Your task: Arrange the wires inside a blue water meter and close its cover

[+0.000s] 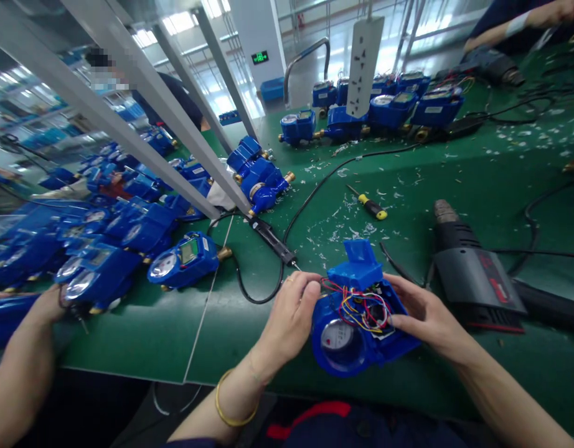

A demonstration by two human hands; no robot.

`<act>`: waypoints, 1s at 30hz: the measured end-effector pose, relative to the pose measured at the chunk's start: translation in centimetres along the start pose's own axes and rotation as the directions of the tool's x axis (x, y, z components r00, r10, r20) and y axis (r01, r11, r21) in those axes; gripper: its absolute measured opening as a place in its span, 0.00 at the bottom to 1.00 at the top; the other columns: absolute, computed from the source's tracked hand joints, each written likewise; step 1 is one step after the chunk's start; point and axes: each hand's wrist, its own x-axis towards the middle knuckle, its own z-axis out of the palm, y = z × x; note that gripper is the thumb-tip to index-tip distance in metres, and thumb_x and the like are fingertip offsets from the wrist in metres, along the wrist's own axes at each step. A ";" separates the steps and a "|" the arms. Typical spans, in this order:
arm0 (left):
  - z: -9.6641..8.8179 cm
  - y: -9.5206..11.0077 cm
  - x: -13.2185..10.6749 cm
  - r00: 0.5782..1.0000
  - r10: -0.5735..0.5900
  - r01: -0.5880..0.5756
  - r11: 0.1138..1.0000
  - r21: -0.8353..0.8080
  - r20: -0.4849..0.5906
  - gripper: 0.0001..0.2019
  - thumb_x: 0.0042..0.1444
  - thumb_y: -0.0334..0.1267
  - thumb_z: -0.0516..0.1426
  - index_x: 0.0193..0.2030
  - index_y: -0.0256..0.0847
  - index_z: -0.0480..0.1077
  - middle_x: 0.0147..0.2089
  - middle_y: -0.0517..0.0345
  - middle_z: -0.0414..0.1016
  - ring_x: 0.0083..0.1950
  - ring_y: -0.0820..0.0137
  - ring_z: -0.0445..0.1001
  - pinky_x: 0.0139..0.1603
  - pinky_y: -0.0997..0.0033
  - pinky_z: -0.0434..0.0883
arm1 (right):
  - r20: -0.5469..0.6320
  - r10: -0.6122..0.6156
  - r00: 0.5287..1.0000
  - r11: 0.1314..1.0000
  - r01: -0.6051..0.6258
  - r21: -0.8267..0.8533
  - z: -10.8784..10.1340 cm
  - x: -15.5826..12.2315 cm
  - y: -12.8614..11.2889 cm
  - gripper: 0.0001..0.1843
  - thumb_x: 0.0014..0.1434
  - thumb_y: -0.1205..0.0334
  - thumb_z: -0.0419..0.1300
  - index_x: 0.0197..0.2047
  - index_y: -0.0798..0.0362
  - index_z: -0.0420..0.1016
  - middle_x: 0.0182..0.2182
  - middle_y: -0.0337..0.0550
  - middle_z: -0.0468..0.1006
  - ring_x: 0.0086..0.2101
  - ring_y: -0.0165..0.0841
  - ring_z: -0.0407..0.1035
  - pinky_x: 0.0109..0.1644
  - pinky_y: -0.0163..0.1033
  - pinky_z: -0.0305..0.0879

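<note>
Between your two hands sits an opened blue plastic water meter (357,339), its round glass dial (336,342) facing up toward you and a hinged blue plastic lid (355,264) standing at the far side. Your left hand (289,317), with a gold bangle (235,398) on its wrist, clasps the meter's left edge. Your right hand (427,317) grips its right side, so your hands stay apart, both closed on the same housing. Red, yellow and black wires (364,308) bulge from the open compartment between them. You cannot tell from this view whether the meter touches the bench.

Just beyond your left fingers, a black soldering iron (272,239) lies on the green work mat (459,180), its tip pointing toward your hand. Farther ahead, a screwdriver with a yellow-and-black handle (368,202) rests among pale plastic scraps. Right of your right hand lies a black-and-grey hot-air gun (474,274). Left of your left hand, blue meters with brass fittings (119,236) crowd the mat, and another row (375,106) stands far ahead under a hanging white power strip (364,65). Another person's hand (47,305) touches a meter at your far left, and a co-worker's forearm (543,22) shows at the far right.
</note>
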 end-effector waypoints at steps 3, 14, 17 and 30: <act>-0.2 0.4 2.2 0.964 -0.091 0.136 0.976 -0.168 0.251 0.24 0.64 0.58 0.49 0.37 0.38 0.72 0.36 0.57 0.72 0.38 0.68 0.69 0.41 0.68 0.68 | 0.025 -0.005 1.000 1.000 0.005 -0.001 -0.1 -0.1 -0.1 0.39 0.52 0.51 0.70 0.65 0.49 0.66 0.58 0.53 0.73 0.57 0.45 0.69 0.57 0.47 0.71; 1.3 -0.1 4.6 0.963 -0.122 0.257 0.700 -0.667 0.242 0.17 0.53 0.50 0.64 0.35 0.34 0.74 0.30 0.61 0.72 0.32 0.75 0.67 0.37 0.76 0.64 | -0.008 -0.039 0.999 0.983 0.037 -0.180 -1.3 0.7 -1.5 0.37 0.53 0.42 0.67 0.62 0.49 0.70 0.59 0.53 0.72 0.55 0.47 0.71 0.55 0.48 0.73; 1.1 0.6 4.6 0.978 -0.131 0.207 0.654 -0.728 0.160 0.17 0.52 0.46 0.66 0.41 0.34 0.75 0.35 0.57 0.76 0.35 0.74 0.71 0.40 0.74 0.68 | -0.199 -0.246 0.949 0.901 0.148 -0.408 -0.4 1.6 -4.6 0.29 0.59 0.40 0.60 0.57 0.48 0.74 0.50 0.49 0.78 0.47 0.41 0.74 0.50 0.44 0.74; -1.8 1.9 4.1 0.998 0.057 -0.045 0.948 -0.314 0.029 0.26 0.56 0.48 0.63 0.58 0.42 0.64 0.48 0.52 0.73 0.41 0.66 0.77 0.43 0.65 0.73 | 0.213 -0.652 0.728 0.414 0.577 -0.704 1.3 6.9 -11.3 0.06 0.63 0.65 0.60 0.43 0.49 0.77 0.41 0.40 0.79 0.44 0.34 0.71 0.50 0.41 0.67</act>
